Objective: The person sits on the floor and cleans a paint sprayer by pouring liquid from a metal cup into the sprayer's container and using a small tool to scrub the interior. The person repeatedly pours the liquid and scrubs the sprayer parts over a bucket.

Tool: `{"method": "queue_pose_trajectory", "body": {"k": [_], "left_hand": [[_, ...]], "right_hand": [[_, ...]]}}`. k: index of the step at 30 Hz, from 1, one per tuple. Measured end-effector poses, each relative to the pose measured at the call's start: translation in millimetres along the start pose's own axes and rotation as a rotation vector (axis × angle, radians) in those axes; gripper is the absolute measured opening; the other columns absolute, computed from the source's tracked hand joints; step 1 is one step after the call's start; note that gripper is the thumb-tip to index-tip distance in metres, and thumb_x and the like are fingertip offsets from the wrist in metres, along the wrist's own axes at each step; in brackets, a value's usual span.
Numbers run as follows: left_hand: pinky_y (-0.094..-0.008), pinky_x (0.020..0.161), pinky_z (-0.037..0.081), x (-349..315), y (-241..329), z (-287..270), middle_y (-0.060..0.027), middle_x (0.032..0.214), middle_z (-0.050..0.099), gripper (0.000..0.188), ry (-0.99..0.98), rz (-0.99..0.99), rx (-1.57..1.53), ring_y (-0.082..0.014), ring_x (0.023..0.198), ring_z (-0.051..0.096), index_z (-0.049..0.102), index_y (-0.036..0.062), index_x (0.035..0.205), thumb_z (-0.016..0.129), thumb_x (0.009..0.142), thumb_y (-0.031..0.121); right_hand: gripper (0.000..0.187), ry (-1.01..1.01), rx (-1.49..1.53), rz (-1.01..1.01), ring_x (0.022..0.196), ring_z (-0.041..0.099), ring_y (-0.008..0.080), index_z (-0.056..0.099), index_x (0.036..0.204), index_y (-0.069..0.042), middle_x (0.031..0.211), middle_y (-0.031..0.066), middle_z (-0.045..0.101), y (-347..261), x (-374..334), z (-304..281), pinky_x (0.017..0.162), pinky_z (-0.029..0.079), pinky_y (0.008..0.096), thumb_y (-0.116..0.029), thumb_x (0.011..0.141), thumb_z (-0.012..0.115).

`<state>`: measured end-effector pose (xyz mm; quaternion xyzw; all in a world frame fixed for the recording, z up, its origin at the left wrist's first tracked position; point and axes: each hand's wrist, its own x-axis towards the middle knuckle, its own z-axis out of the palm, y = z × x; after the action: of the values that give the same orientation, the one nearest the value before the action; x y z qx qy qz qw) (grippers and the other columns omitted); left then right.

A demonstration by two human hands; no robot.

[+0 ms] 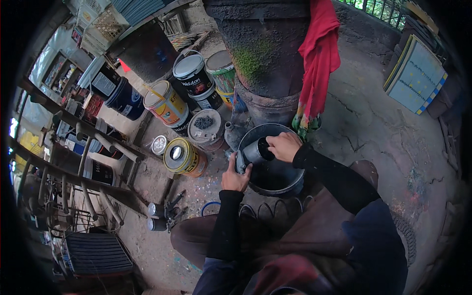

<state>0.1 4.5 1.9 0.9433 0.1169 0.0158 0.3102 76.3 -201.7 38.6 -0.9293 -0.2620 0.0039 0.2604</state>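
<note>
Over a dark round bucket (pixel 290 184) between my knees, a silver metal cup (pixel 254 153) is tipped on its side. My left hand (pixel 236 178) grips its left end, where a grey piece (pixel 240 162) shows by the fingers and thumb; I cannot make out what that piece is. At the cup's dark mouth, my right hand (pixel 285 146) is closed with its fingers curled, and whatever they hold is hidden. Dark liquid seems to lie in the bucket's bottom. A grey, dirty bottle-shaped vessel (pixel 231 135) stands just left of the bucket.
A lidded grey pail (pixel 206 129), a yellow tin (pixel 184 156) and stacked paint buckets (pixel 189 66) crowd the left. Metal cups with spray-gun-like parts (pixel 157 217) lie nearer. Behind rises a large mossy pot (pixel 265 49) with a red cloth (pixel 318 54). A coiled hose (pixel 265 209) crosses near my legs.
</note>
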Motion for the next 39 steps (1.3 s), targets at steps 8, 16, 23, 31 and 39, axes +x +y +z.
{"method": "queue_pose_trajectory", "body": {"k": [8,16,23,31,39], "left_hand": [[-0.0489,0.080,0.048,1,-3,2,-0.0286,0.093,0.063,0.070,-0.002,-0.007,0.010,-0.0466,0.089,0.060,0.038,0.0236,0.135,0.064,0.075,0.049],[-0.0496,0.078,0.048,-1,-8,0,-0.0288,0.091,0.063,0.070,-0.019,-0.040,0.038,-0.0468,0.088,0.060,0.038,0.0246,0.135,0.064,0.075,0.050],[-0.0497,0.078,0.048,0,-1,2,-0.0294,0.092,0.063,0.069,-0.006,-0.007,0.045,-0.0471,0.088,0.060,0.038,0.0229,0.134,0.064,0.075,0.049],[-0.0494,0.077,0.049,-1,4,0,-0.0285,0.090,0.064,0.068,-0.014,0.011,0.081,-0.0461,0.086,0.061,0.038,0.0219,0.133,0.064,0.076,0.047],[-0.0500,0.075,0.049,0,3,-2,-0.0274,0.089,0.064,0.067,-0.007,0.006,0.071,-0.0463,0.085,0.061,0.039,0.0242,0.133,0.064,0.075,0.047]], "right_hand": [[0.016,-0.010,-0.084,0.000,0.071,0.061,0.0366,0.062,0.079,-0.005,0.072,0.0153,0.063,2,-6,1,0.066,0.046,0.0463,-0.021,0.077,0.062],[0.025,-0.097,0.030,0.107,0.069,0.061,0.0321,0.059,0.066,-0.005,0.063,0.0148,0.058,24,-7,-63,0.063,0.045,0.0428,-0.027,0.074,0.067],[0.022,-0.072,-0.018,0.082,0.077,0.061,0.0331,0.057,0.074,-0.008,0.069,0.0137,0.061,39,-13,-65,0.068,0.045,0.0456,-0.025,0.073,0.071],[0.022,-0.347,0.077,0.129,0.081,0.063,0.0341,0.063,0.074,-0.006,0.075,0.0176,0.063,19,-18,-21,0.073,0.048,0.0453,-0.028,0.076,0.065],[0.018,-0.164,-0.030,0.063,0.078,0.062,0.0372,0.063,0.080,-0.006,0.078,0.0178,0.064,13,-11,4,0.069,0.047,0.0473,-0.024,0.076,0.064]]}}
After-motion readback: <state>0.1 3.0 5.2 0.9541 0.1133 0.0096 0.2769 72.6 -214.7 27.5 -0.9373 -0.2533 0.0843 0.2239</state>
